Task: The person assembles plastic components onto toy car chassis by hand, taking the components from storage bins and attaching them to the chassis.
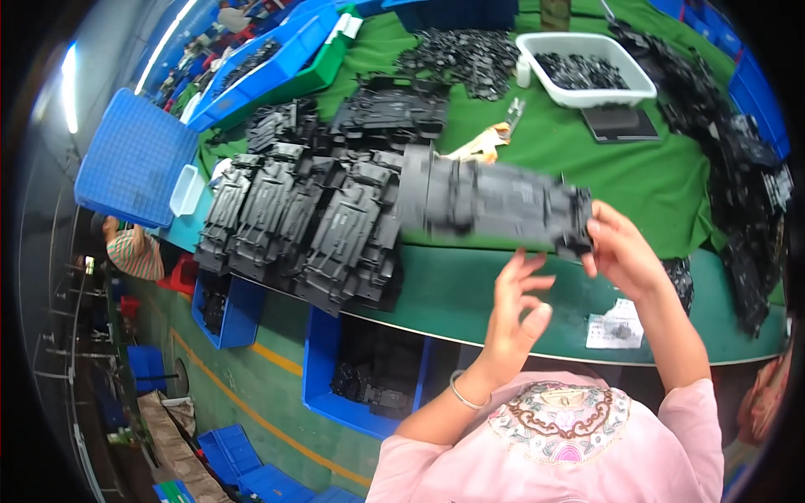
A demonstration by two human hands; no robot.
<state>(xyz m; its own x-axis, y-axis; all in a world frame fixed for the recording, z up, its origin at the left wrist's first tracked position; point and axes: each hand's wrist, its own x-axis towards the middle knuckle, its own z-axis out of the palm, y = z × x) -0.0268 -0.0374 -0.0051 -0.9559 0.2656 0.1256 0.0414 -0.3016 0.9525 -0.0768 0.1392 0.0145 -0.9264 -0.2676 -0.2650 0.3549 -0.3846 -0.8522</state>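
Observation:
My right hand [623,251] grips the near right end of a long black plastic chassis-like part [511,199], fingers and thumb closed on its edge. The part is held over the bench, slightly blurred, its far left end beside a stack of similar parts. Below it, my left hand [517,312] is in the air with fingers apart, holding nothing. To the left, several black plastic parts [342,230] of the same shape lie in rows and piles along the bench edge. A paper label [616,325] lies on the bench by my right forearm.
A white basin [527,67] of small black pieces stands at the back, near a dark flat pad [620,123]. Loose black pieces [461,59] lie heaped beside it. More black parts line the right [729,168]. Blue crates [314,402] stand below the bench; a person [134,251] is at far left.

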